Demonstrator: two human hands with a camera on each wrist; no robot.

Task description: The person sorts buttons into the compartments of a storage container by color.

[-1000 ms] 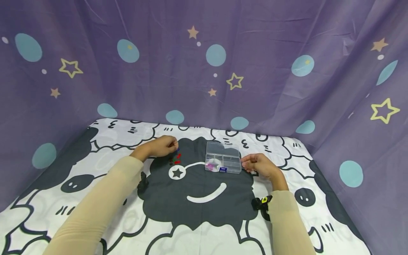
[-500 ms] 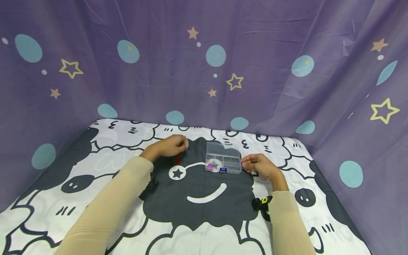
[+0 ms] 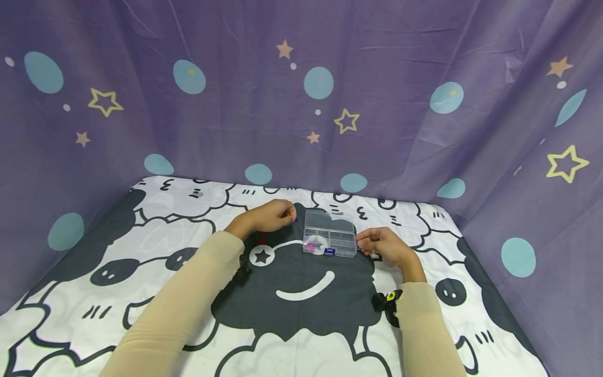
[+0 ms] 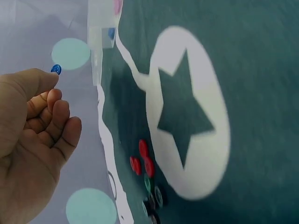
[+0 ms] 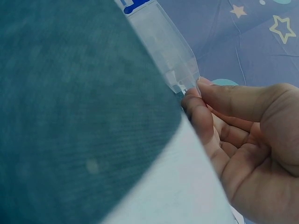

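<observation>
My left hand (image 3: 272,215) pinches a small blue button (image 4: 56,69) between thumb and forefinger, held up just left of the clear plastic divided box (image 3: 341,244). The box lies with its lid (image 3: 325,220) raised at the back and a blue latch (image 3: 329,252) on its front. Pink pieces (image 3: 311,245) sit in its front left compartment. At the box's right end, my right hand (image 3: 383,245) grips the corner with thumb and fingertips. In the left wrist view, several red buttons (image 4: 148,166), a green button (image 4: 148,183) and dark buttons (image 4: 159,196) lie on the cloth.
A sheep-patterned cloth (image 3: 301,314) covers the table, its dark patch under the box. The loose buttons are partly hidden behind the left forearm in the head view. A purple curtain (image 3: 264,104) with stars and blue spots hangs behind and at both sides.
My left hand has moved right with the blue button, from above the loose buttons to near the box's left side. The right hand and box have stayed in place.
</observation>
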